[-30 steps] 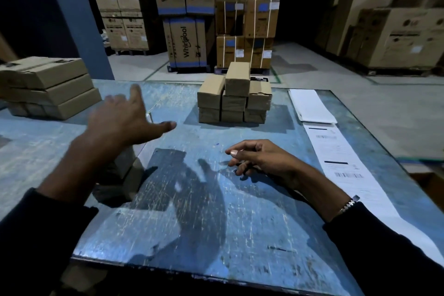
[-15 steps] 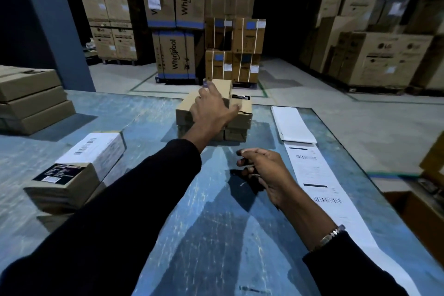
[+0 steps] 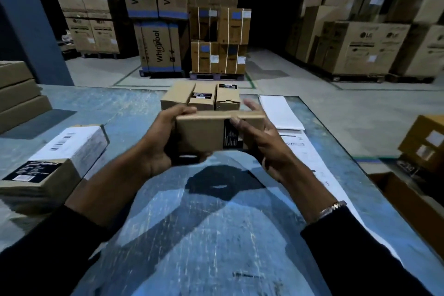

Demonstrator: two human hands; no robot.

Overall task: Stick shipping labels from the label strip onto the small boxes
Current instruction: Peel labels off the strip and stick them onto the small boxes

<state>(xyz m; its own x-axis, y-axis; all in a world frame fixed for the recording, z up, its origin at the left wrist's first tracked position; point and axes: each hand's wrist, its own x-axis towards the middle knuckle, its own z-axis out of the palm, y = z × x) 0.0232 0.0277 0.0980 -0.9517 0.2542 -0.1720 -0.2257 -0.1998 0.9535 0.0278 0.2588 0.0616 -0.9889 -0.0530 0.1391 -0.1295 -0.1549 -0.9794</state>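
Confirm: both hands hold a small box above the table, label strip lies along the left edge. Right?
Not quite. In the head view the label strip lies along the table's right edge, not the left; what sits on the left is an already labelled box. The rest stands: the left hand and right hand hold a small box above the table.

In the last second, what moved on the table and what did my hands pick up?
The left hand reached to the stack of small boxes, took its top box and brought it toward you; the right hand rose off the table to hold its other end. The label strip and labelled box stayed put.
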